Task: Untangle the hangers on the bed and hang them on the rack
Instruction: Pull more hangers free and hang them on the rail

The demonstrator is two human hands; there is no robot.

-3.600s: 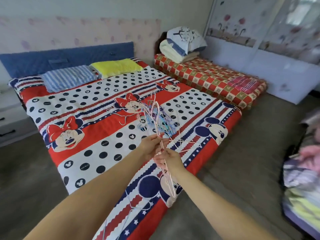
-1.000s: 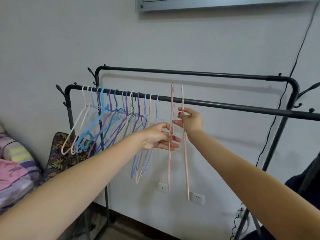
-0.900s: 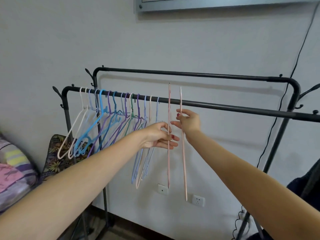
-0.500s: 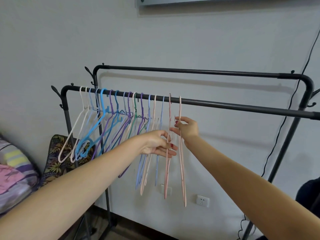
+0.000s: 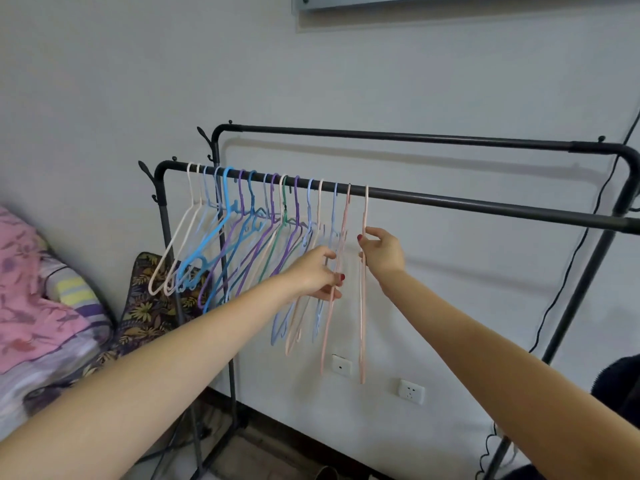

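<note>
Pink hangers, two of them, are seen hooked on the rack's front rail [image 5: 485,206], long axes hanging straight down, the left one [image 5: 329,306] pinched by the left hand [image 5: 317,275], the right one [image 5: 362,306] gripped by the nearer right hand [image 5: 381,252].

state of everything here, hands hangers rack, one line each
left hand: fingers pinch the left pink hanger
right hand: fingers hold the right pink hanger
left pink hanger: hooked on the front rail, tilted
right pink hanger: hooked on the front rail, hanging straight
other hangers: hung bunched at the rail's left end
front rail: bare to the right of the hangers
back rail: nothing hung on it
</note>
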